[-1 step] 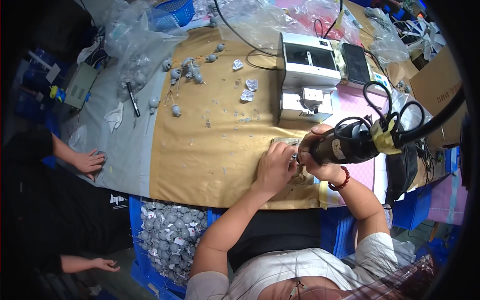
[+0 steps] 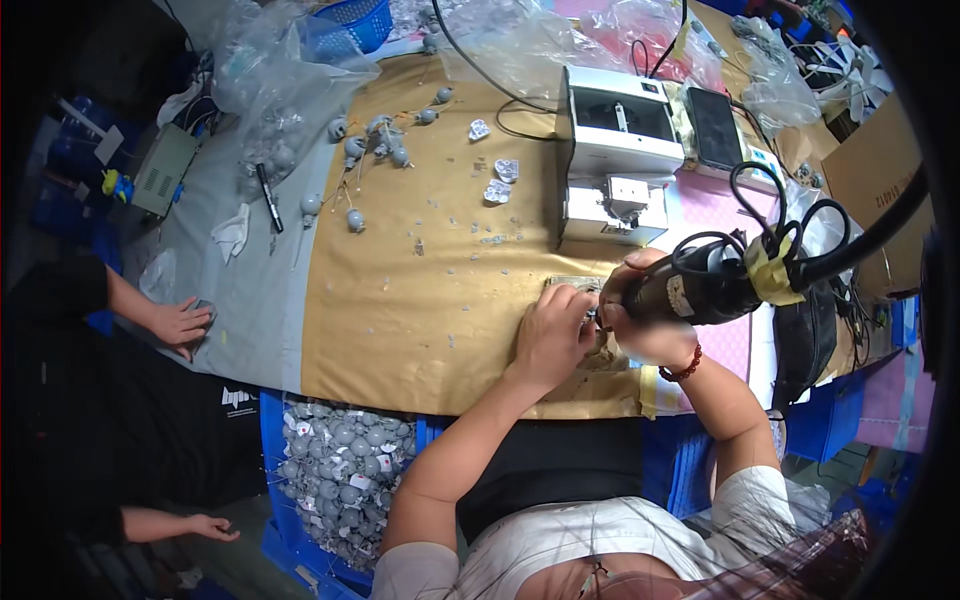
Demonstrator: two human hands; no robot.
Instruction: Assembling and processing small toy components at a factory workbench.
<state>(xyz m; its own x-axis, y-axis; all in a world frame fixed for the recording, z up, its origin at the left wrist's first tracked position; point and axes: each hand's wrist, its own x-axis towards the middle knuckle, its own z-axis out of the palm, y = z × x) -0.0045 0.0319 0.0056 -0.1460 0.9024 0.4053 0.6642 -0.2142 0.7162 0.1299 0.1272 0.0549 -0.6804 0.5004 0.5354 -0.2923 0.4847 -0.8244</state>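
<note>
My right hand (image 2: 655,335) is wrapped round a black cylindrical corded tool (image 2: 705,288) that lies nearly level, its tip toward my left hand. Yellow tape binds the looped cable at its back end. My left hand (image 2: 556,338) is closed, fingertips pinched at the tool's tip on a small dark and shiny piece (image 2: 591,314), too small and too covered to name. Both hands work close together over a small square block (image 2: 608,357) on the tan table cover (image 2: 420,330), which my fingers partly hide.
A white and black machine (image 2: 622,130) stands behind my hands, beside a phone (image 2: 712,127). Grey wired bulbs (image 2: 382,140) and clear plastic pieces (image 2: 502,180) lie leftward. A blue bin (image 2: 270,430) of grey bulbs stands below the table edge. A co-worker's hand (image 2: 180,325) rests at left.
</note>
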